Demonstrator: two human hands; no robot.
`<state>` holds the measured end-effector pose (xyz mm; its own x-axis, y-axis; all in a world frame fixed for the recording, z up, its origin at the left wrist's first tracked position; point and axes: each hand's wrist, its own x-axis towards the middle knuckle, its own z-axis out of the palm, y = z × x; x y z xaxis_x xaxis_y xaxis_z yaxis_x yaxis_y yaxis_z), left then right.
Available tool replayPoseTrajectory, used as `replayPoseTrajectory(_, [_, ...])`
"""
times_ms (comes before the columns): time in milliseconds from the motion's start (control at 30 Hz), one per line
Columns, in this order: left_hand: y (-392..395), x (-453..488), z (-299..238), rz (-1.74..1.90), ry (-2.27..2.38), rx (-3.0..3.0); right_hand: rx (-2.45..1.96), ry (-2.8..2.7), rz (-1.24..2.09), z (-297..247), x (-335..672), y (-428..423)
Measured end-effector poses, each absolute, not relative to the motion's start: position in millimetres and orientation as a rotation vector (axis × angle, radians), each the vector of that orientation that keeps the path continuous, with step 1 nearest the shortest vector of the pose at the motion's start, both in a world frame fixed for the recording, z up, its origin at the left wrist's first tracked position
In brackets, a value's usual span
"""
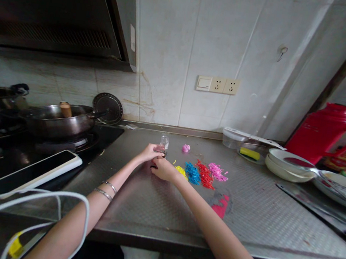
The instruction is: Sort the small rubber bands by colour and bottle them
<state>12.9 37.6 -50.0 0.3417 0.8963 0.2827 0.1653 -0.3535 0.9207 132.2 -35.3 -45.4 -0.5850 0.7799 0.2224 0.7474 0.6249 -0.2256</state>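
Note:
On the metal counter stands a small clear jar (pixel 165 140), and the fingers of my left hand (pixel 149 153) are closed around its lower part. My right hand (pixel 164 169) is just in front of the jar, its fingers curled together; whatever they hold, if anything, is hidden. Beside it lie piles of thin coloured pieces: yellow (pixel 181 172), blue (pixel 193 173), red (pixel 205 175) and pink (pixel 218 171). Behind the piles sits a small pink lump (pixel 185 148). Nearer the front edge is a clear bag (pixel 229 204) with pinkish-red material showing.
Pans (pixel 58 124) stand on the stove at left, with a white-edged device (pixel 38 170) and white cables (pixel 84 207) near my left arm. At right are a clear tub (pixel 232 142), stacked bowls (pixel 287 173), a long dark blade (pixel 319 210) and a red thermos (pixel 323 133).

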Motion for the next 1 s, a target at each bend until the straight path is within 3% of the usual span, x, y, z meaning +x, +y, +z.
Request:
replayPoseTrajectory(633, [38, 12, -52, 1.069, 0.962, 1.703, -1.384, -2.588, -0.021, -39, 132, -52])
replayPoseTrajectory(1000, [35, 12, -51, 1.093, 0.989, 1.721, -1.225, -2.166, 0.290, -13, 179, -26])
